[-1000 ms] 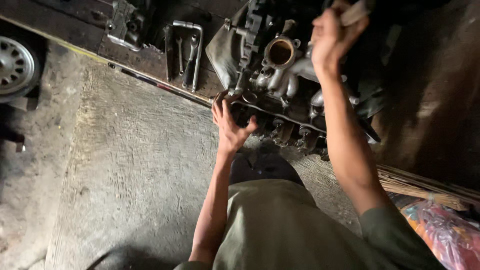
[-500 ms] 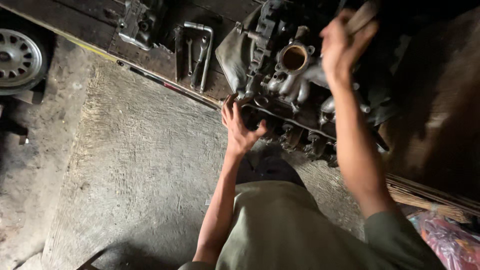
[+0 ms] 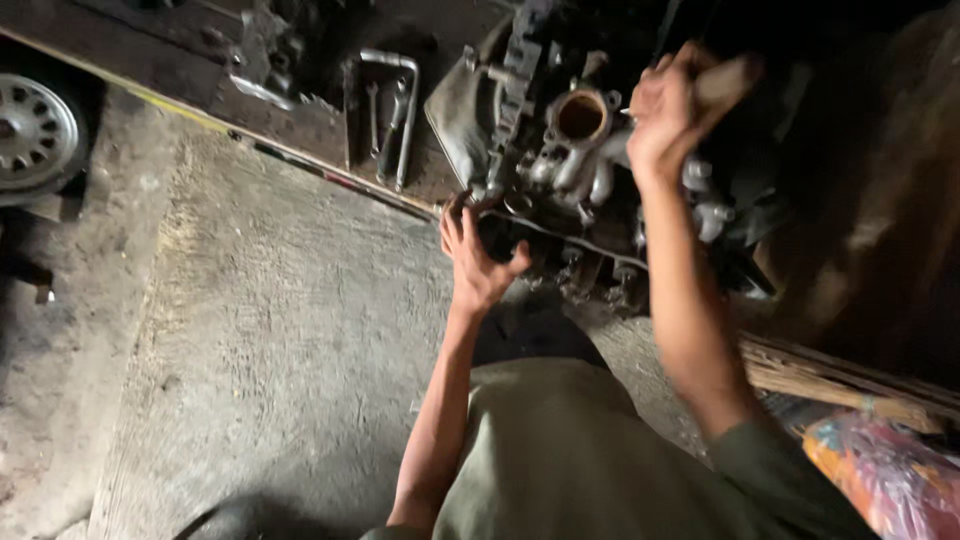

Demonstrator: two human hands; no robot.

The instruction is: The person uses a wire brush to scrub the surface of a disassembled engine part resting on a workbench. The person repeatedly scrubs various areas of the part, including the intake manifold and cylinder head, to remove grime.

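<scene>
Greasy dark metal engine block [image 3: 600, 190] sits on the floor at far centre. Left hand [image 3: 475, 262], fingers spread, presses against the block's near left edge. Right hand [image 3: 668, 112] is closed around a pale wooden handle [image 3: 722, 82] above the block's top. Bent steel wheel wrench [image 3: 400, 110] lies left of the block, near it.

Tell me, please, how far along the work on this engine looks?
Done: the engine sits out on the floor, manifold opening uncovered. In hand: the left hand braces its lower edge; the right hand grips a pale handle. Left: wrenches lie unused.
</scene>
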